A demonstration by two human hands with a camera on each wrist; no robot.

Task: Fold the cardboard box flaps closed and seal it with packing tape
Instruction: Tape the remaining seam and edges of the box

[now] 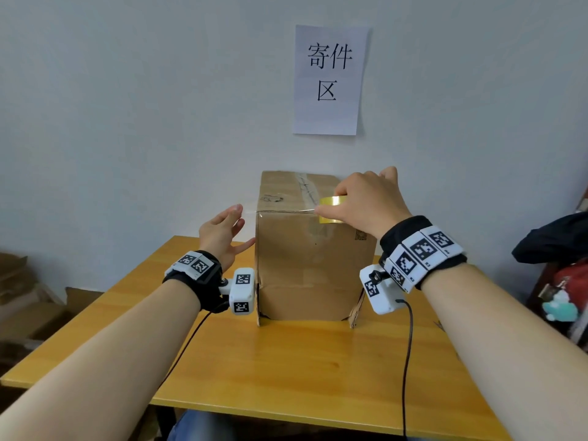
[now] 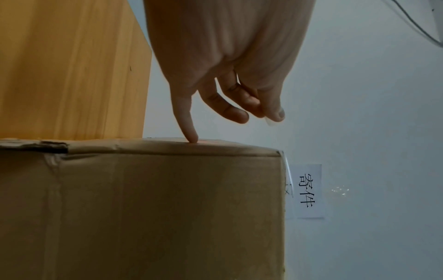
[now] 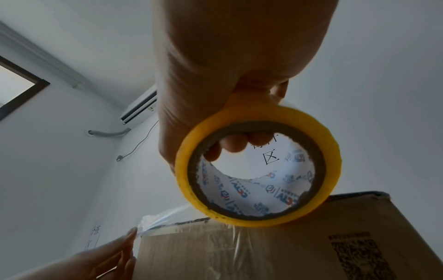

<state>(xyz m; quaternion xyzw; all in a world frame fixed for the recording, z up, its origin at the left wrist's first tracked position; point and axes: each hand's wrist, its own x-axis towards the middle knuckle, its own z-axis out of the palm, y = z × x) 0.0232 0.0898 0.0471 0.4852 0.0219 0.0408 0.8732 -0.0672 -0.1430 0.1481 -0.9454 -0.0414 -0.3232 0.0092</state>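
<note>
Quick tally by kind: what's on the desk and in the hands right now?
Cardboard box: 1
Tape roll: 1, gripped by the right hand
Hands: 2, the left hand with a fingertip on the box side
Total: 4

Matt creased cardboard box (image 1: 313,268); glossy clear tape (image 3: 257,170); smooth wooden table (image 1: 286,370).
</note>
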